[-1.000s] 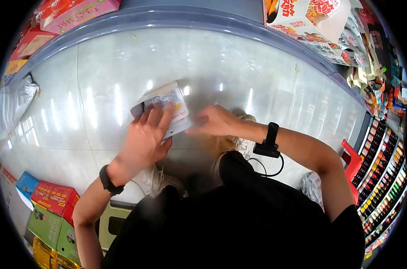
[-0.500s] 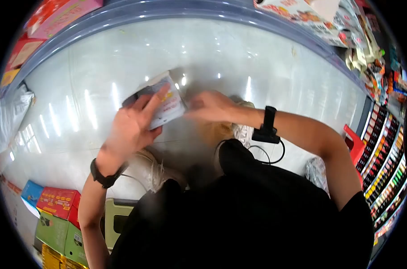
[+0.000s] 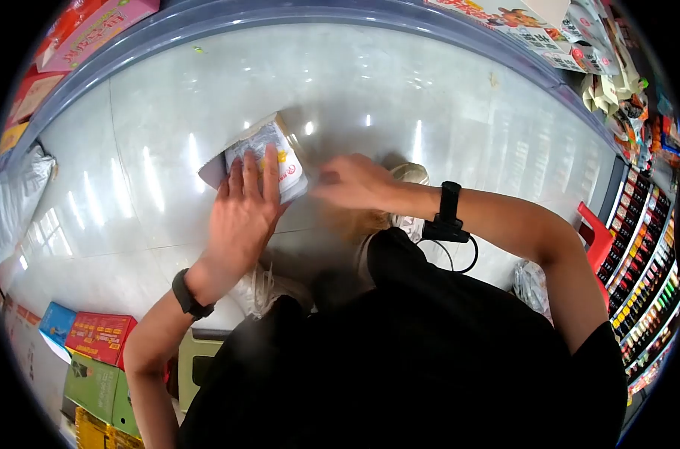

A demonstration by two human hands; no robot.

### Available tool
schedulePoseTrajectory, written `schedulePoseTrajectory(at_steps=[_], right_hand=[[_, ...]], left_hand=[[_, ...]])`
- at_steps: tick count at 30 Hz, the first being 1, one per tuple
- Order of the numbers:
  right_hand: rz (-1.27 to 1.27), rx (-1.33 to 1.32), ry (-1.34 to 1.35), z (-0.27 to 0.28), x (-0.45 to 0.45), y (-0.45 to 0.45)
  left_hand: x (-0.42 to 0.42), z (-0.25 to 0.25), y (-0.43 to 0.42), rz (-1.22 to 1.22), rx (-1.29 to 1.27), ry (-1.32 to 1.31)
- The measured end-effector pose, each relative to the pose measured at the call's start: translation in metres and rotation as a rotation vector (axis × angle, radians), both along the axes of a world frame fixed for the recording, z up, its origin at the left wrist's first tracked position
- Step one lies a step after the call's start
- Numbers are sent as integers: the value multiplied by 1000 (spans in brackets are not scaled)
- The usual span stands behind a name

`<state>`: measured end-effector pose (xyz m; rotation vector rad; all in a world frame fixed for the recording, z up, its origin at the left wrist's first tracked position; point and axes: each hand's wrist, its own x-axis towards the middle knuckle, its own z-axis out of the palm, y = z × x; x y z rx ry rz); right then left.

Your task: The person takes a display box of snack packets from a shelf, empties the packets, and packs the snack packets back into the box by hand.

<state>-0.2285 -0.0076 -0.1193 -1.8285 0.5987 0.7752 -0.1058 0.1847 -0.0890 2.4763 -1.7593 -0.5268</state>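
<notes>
Resting left hand [image 3: 244, 218]: fingers straight, slightly parted, partly hiding white, red-and-yellow-printed packet [image 3: 288, 166]
Blurred right hand [image 3: 356, 182]: fingers curled, hold impossible to tell

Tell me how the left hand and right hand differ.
The left hand lies outstretched on the white package; the right hand is curled beside it. The left wristband shows no cable; the right wristband has a black cable. Both hands are bare.
</notes>
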Motion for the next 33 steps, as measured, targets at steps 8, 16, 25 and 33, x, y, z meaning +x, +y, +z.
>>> schedulePoseTrajectory(at_steps=[8,16,25,33], right_hand=[[46,-68,-43,-10,0,2],[129,-127,34,-5,8,-1],[28,-106,-77,-9,-7,1],[-13,-11,-164,-21,1,-2]], left_hand=[[7,21,-14,-119,188,-102],[30,2,-15,-392,67,224],[67,73,-12,-174,-40,696],[68,79,124,887,-429,1312]])
